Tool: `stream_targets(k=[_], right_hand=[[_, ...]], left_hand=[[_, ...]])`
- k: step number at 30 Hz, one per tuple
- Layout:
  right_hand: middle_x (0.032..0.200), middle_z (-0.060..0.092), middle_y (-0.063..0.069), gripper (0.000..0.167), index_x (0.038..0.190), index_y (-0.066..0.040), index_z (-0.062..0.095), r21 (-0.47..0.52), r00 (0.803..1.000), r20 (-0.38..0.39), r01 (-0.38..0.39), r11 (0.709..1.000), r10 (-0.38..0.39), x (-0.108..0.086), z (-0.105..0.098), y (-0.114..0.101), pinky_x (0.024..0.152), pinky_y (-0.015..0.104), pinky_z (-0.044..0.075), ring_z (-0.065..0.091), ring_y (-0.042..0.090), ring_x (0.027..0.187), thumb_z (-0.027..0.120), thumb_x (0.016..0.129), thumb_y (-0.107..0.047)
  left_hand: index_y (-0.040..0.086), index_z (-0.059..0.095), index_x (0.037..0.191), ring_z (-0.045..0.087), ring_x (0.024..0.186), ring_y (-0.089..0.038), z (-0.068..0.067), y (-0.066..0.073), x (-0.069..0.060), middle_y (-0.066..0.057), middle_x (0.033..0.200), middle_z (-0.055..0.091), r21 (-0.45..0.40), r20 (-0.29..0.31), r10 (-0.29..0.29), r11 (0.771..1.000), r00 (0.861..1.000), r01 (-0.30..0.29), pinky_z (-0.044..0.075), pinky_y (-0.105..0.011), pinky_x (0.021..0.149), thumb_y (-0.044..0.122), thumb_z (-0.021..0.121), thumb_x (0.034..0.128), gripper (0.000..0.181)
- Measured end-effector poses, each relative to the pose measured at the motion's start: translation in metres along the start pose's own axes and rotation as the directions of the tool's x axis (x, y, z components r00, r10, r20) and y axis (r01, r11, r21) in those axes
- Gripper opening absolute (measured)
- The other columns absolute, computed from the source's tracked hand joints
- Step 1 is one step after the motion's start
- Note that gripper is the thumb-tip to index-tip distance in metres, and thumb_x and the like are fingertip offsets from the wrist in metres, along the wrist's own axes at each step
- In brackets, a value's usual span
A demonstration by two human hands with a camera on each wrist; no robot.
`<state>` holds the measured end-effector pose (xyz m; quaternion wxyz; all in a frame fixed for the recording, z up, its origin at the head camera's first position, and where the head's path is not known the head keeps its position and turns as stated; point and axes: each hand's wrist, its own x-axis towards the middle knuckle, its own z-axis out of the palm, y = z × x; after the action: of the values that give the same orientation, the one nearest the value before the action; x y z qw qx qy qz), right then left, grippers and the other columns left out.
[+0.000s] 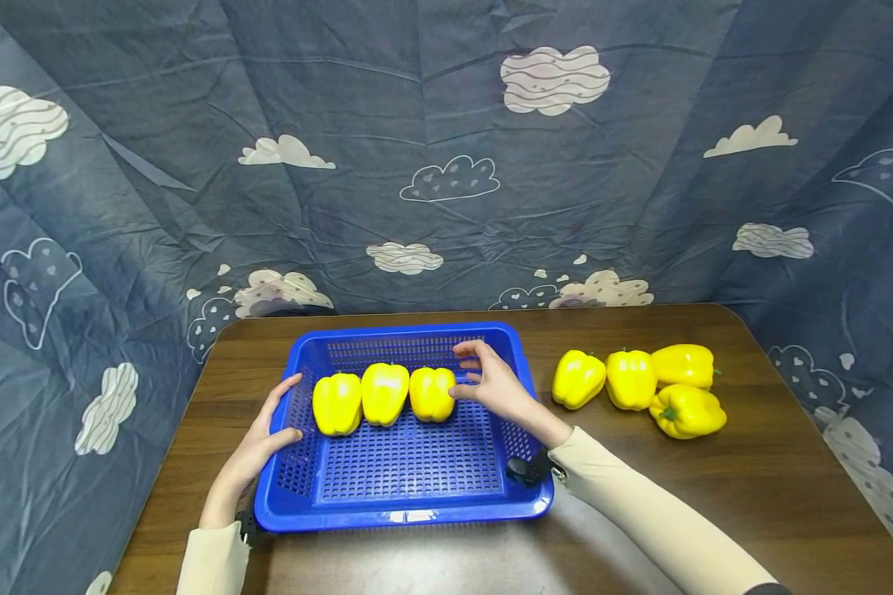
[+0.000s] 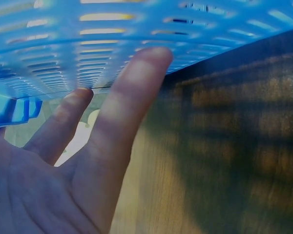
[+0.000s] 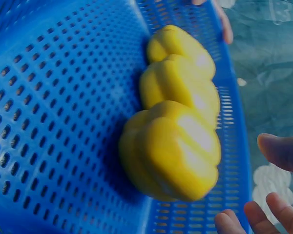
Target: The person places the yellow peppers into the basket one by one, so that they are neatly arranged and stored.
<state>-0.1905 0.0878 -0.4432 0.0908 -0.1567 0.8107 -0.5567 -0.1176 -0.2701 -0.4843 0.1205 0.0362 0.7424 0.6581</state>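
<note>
A blue perforated basket (image 1: 409, 521) holds three yellow bell peppers side by side: left pepper (image 1: 337, 404), middle pepper (image 1: 384, 394), right pepper (image 1: 432, 394). My left hand (image 1: 251, 446) grips the basket's left side, thumb over the rim; in the left wrist view this hand (image 2: 83, 165) has its fingers along the outside of the wall. Over the basket's right part, my right hand (image 1: 497, 387) is spread beside the right pepper, holding nothing. The right wrist view shows its fingertips (image 3: 276, 212) apart from the nearest pepper (image 3: 173, 151).
Several more yellow peppers lie on the wooden table (image 1: 774, 496) right of the basket, among them one nearest it (image 1: 578, 379) and one at the front (image 1: 688, 411). A grey-blue cloth (image 1: 446, 99) with white clouds hangs behind the table.
</note>
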Motion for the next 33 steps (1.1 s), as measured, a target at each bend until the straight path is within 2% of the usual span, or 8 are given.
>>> stream_targets(k=[8, 14, 22, 29, 33], right_hand=[[0.134, 0.042, 0.027, 0.059, 0.131, 0.006, 0.040, 0.113, 0.999, 0.027, 0.027, 0.993, -0.031, -0.010, -0.021, -0.006, 0.103, 0.049, 0.036, 0.045, 0.041, 0.123, 0.070, 0.080, 0.004], [0.136, 0.039, 0.028, 0.060, 0.134, 0.006, 0.038, 0.196, 0.999, 0.014, 0.044, 0.980, -0.047, -0.018, -0.037, -0.008, 0.105, 0.050, 0.034, 0.042, 0.044, 0.125, 0.068, 0.081, 0.005], [0.138, 0.038, 0.024, 0.059, 0.135, 0.004, 0.036, 0.203, 0.999, -0.016, 0.047, 0.978, -0.045, -0.028, -0.057, -0.003, 0.104, 0.048, 0.035, 0.042, 0.039, 0.125, 0.067, 0.084, 0.001], [0.139, 0.038, 0.027, 0.060, 0.136, 0.006, 0.034, 0.227, 0.998, -0.042, 0.048, 0.973, -0.039, -0.037, -0.073, -0.002, 0.102, 0.037, 0.040, 0.043, 0.038, 0.126, 0.066, 0.085, 0.002], [0.138, 0.038, 0.027, 0.058, 0.136, 0.007, 0.033, 0.242, 0.996, -0.062, 0.074, 0.967, -0.061, -0.042, -0.079, 0.000, 0.100, 0.033, 0.041, 0.044, 0.037, 0.124, 0.064, 0.086, 0.003]], left_hand=[[0.021, 0.016, 0.151, 0.029, 0.125, -0.055, 0.000, 0.000, -0.001, -0.023, 0.154, 0.004, 0.010, -0.006, 0.012, 1.000, 1.000, -0.012, 0.044, -0.062, 0.086, 0.000, 0.048, 0.0851, 0.076], [0.021, 0.017, 0.151, 0.027, 0.128, -0.053, -0.001, -0.002, 0.001, -0.021, 0.155, 0.003, 0.026, -0.006, 0.018, 0.999, 1.000, -0.018, 0.041, -0.063, 0.090, 0.000, 0.048, 0.0851, 0.076], [0.021, 0.017, 0.151, 0.028, 0.128, -0.052, -0.001, -0.006, 0.003, -0.020, 0.155, 0.005, 0.015, -0.015, 0.010, 1.000, 1.000, -0.009, 0.041, -0.063, 0.091, 0.000, 0.048, 0.0839, 0.077], [0.021, 0.017, 0.151, 0.027, 0.129, -0.051, -0.002, -0.006, 0.003, -0.020, 0.155, 0.005, 0.023, -0.012, 0.016, 1.000, 1.000, -0.016, 0.038, -0.063, 0.094, 0.000, 0.048, 0.0843, 0.077], [0.020, 0.016, 0.152, 0.027, 0.129, -0.049, -0.002, -0.006, 0.003, -0.020, 0.155, 0.005, 0.006, -0.003, 0.020, 1.000, 1.000, -0.020, 0.041, -0.058, 0.093, -0.001, 0.048, 0.0841, 0.078]])
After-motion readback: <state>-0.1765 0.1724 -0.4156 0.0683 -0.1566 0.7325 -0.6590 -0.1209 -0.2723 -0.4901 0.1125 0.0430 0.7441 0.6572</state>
